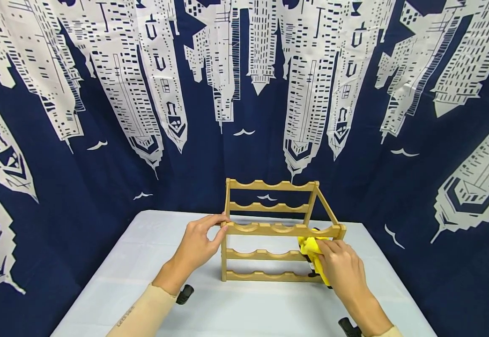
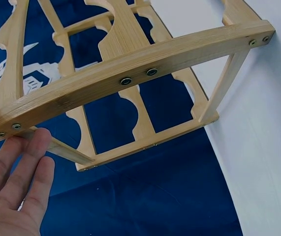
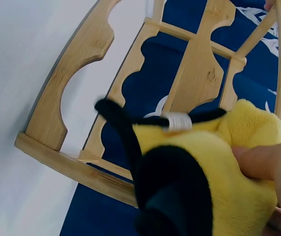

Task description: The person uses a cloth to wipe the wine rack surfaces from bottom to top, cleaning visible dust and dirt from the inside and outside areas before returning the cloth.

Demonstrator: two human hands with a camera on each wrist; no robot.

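A light wooden wine rack point(image 1: 265, 229) with scalloped bars stands upright on the white table. At its front left top corner my left hand point(image 1: 200, 243) grips the frame between thumb and fingers. In the left wrist view, the fingers point(image 2: 19, 172) lie just under the end of the side rail. My right hand point(image 1: 345, 269) pinches a bunched yellow cloth point(image 1: 310, 245) with black edging at the rack's right front post. The right wrist view shows the cloth's fuzzy surface, black trim and small white tag point(image 3: 177, 121) close to the bars. That post is largely hidden behind hand and cloth.
The white-covered table point(image 1: 143, 252) reaches out on both sides of the rack and in front of it. Behind hangs a dark blue curtain point(image 1: 211, 164) printed with white upside-down buildings. Small black devices point(image 1: 184, 294) sit at both wrists.
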